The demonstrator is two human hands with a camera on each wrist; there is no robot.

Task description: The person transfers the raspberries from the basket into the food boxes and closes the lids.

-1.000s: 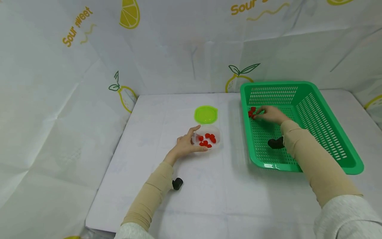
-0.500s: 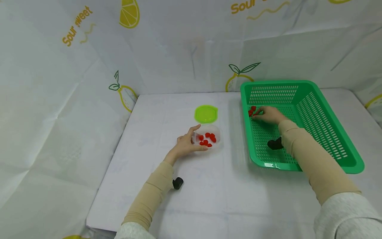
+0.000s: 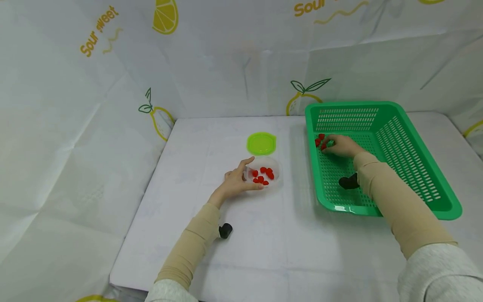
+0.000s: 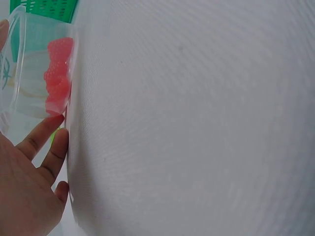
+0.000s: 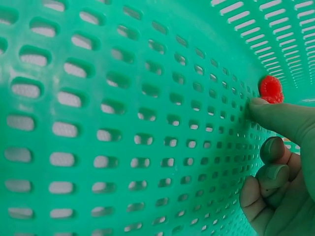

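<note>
Inside the green basket (image 3: 339,208), by its left wall | red berries (image 5: 271,88) at the right hand (image 3: 341,146), pinch: cannot tell | left hand (image 3: 235,182) grips clear tub (image 3: 269,162) | berries probably light, softish; hold gently by the sides

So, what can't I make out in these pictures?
Head view: part of the green basket, behind the right forearm.
Right wrist view: the lower part of a red berry, covered by the right hand, itself cut off by the right edge.
Left wrist view: the berries' exact outlines, blurred by the plastic tub's cloudy wall; and part of the left hand, cut off by the left edge.
</note>
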